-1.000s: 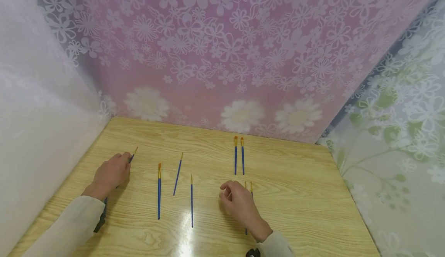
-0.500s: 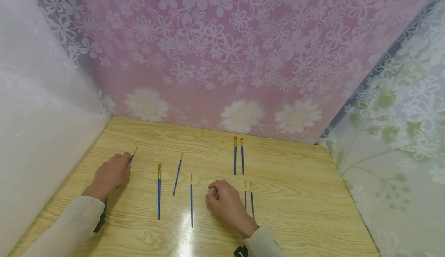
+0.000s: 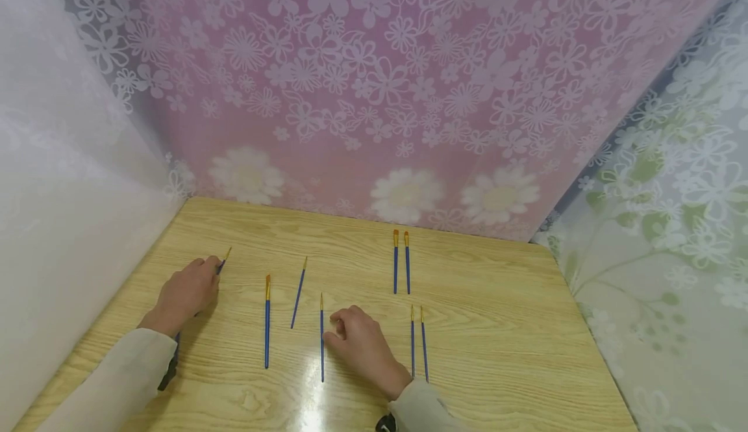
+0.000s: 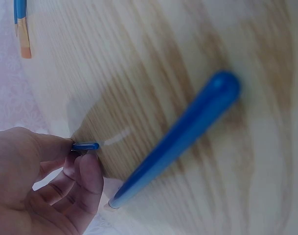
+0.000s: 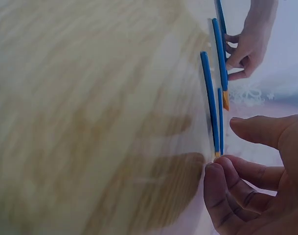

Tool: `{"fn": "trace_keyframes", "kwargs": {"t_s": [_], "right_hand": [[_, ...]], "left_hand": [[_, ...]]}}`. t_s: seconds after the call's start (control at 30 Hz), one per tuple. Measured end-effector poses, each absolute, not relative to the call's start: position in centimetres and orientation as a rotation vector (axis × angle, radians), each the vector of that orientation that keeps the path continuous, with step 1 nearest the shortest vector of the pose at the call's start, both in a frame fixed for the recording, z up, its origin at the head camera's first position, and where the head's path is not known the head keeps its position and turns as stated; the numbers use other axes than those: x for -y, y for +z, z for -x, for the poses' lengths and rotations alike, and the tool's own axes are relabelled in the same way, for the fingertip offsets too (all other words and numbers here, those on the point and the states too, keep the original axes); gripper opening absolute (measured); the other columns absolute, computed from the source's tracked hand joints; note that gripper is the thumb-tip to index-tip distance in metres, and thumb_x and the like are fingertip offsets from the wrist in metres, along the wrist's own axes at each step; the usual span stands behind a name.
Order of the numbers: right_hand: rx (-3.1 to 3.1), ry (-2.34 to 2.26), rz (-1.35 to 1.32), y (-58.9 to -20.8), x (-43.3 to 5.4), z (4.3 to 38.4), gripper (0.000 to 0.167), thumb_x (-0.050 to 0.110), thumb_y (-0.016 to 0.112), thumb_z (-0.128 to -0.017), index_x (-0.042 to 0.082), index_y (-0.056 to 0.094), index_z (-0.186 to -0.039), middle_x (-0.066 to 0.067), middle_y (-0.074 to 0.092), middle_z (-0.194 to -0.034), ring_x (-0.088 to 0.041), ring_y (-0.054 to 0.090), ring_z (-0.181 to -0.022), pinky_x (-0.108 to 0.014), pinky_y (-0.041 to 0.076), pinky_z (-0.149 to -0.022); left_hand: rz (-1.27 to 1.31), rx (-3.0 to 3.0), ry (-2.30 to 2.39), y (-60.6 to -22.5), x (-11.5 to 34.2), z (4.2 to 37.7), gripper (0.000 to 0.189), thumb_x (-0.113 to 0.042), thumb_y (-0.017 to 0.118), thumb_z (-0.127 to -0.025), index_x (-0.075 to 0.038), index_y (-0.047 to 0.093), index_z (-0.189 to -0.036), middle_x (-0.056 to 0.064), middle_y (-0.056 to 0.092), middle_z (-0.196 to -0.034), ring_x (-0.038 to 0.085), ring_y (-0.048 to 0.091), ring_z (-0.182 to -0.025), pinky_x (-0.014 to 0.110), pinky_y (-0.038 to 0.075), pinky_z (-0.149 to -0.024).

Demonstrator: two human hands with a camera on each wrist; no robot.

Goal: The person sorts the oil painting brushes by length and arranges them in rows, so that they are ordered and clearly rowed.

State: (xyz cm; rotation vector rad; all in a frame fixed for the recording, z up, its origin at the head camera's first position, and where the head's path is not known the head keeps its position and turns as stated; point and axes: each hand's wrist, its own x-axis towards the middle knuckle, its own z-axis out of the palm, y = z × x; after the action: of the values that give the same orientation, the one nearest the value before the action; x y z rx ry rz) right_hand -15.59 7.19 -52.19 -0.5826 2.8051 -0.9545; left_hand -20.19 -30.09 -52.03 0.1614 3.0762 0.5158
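On the left of the table, my left hand (image 3: 184, 292) pinches a thin paintbrush (image 3: 227, 253); its blue handle end (image 4: 87, 146) pokes out between thumb and finger in the left wrist view. Another blue brush handle (image 4: 173, 142) lies large in the foreground there, partly under the left wrist in the head view. My right hand (image 3: 363, 347) is just right of a pointed blue paintbrush (image 3: 322, 338), thumb and index finger apart, nothing between them. In the right wrist view its fingertips (image 5: 215, 171) are right by that brush's bristle end.
Left of that brush lie a slanted thin brush (image 3: 299, 292) and a flat-tipped brush (image 3: 267, 328). Two flat brushes (image 3: 396, 263) lie side by side at the back. Two pointed brushes (image 3: 423, 341) lie beside the right forearm. Patterned curtains (image 3: 350, 94) enclose the wooden table (image 3: 497, 354).
My right hand has moved left across the table, from over the pair of pointed brushes to beside the single pointed one, uncovering the pair. The left hand has stayed in place with its brush.
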Motion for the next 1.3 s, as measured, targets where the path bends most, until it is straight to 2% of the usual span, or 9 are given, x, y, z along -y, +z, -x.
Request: {"fn": "trace_keyframes", "kwargs": {"t_s": [0.33,0.53,0.7,0.83,0.97,1.3], "right_hand": [[-2.844,-0.866,0.583,-52.9,-5.5,15.5,0.038,0.027,0.08,-0.1,0.003,0.074,-0.128,0.007,0.054,-0.087,-0.004,0.046,-0.074,-0.021,0.043,-0.067],[-2.882,-0.826,0.594,-52.6,-5.2,15.1,0.036,0.018,0.081,-0.1,0.002,0.073,-0.13,0.007,0.053,-0.087,-0.005,0.044,-0.071,-0.02,0.042,-0.063],[-2.886,-0.847,0.581,-52.3,-5.4,15.0,0.029,0.013,0.079,-0.1,0.004,0.074,-0.128,0.006,0.057,-0.09,-0.004,0.046,-0.072,-0.02,0.045,-0.065],[-2.907,-0.848,0.615,-52.1,-5.6,14.8,0.025,0.007,0.076,-0.1,0.004,0.075,-0.125,0.004,0.06,-0.091,-0.004,0.047,-0.073,-0.02,0.045,-0.065],[-2.935,-0.829,0.655,-52.1,-5.8,14.7,0.02,0.002,0.074,-0.101,0.005,0.076,-0.121,0.001,0.065,-0.094,-0.005,0.053,-0.074,-0.021,0.048,-0.066],[-2.99,-0.729,0.7,-51.7,-5.9,14.9,0.018,-0.001,0.075,-0.099,0.006,0.078,-0.115,-0.003,0.071,-0.1,-0.013,0.068,-0.087,-0.026,0.056,-0.074]], "left_hand": [[-0.165,-3.078,0.524,-51.8,29.9,20.1,0.034,-0.007,0.059,-0.11,0.009,0.053,-0.14,0.026,0.067,-0.106,0.022,0.056,-0.062,0.036,0.045,-0.05],[-0.178,-3.086,0.517,-51.8,29.8,20.2,0.034,-0.007,0.06,-0.109,0.009,0.053,-0.138,0.025,0.066,-0.103,0.022,0.056,-0.062,0.036,0.045,-0.05],[-0.184,-3.101,0.506,-51.9,29.8,20.2,0.034,-0.006,0.061,-0.109,0.009,0.053,-0.138,0.028,0.067,-0.107,0.023,0.058,-0.063,0.037,0.046,-0.05],[-0.192,-3.115,0.508,-51.9,29.8,20.2,0.033,-0.006,0.062,-0.108,0.009,0.054,-0.136,0.025,0.067,-0.102,0.022,0.057,-0.063,0.038,0.047,-0.05],[-0.206,-3.128,0.515,-51.9,29.9,20.1,0.031,-0.005,0.062,-0.108,0.009,0.055,-0.134,0.021,0.066,-0.097,0.021,0.054,-0.062,0.037,0.045,-0.049],[-0.205,-3.107,0.529,-52.2,30.2,20.1,0.032,-0.005,0.061,-0.108,0.01,0.053,-0.136,0.022,0.065,-0.097,0.02,0.053,-0.061,0.033,0.043,-0.048]]}}
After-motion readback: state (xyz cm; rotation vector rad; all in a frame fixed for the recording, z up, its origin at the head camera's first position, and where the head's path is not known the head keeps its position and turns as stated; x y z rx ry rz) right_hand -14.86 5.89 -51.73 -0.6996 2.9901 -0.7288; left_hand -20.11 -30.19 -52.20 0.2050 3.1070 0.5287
